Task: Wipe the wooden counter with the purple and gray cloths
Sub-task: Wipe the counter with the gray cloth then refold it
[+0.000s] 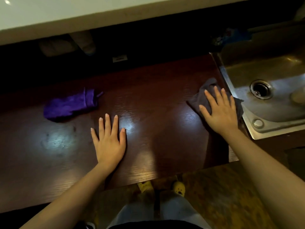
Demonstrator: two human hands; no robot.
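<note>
The dark wooden counter stretches across the middle of the view. A crumpled purple cloth lies on it at the left, with no hand touching it. My left hand rests flat on the bare wood, fingers spread, a little right of and nearer than the purple cloth. My right hand lies flat, fingers spread, pressing on the gray cloth at the counter's right end, beside the sink. The gray cloth's right part is hidden under my palm.
A steel sink with a round drain adjoins the counter's right end. A pale ledge overhangs the far side, with dim objects in the shadow below it. The counter's near edge runs above my feet in yellow slippers.
</note>
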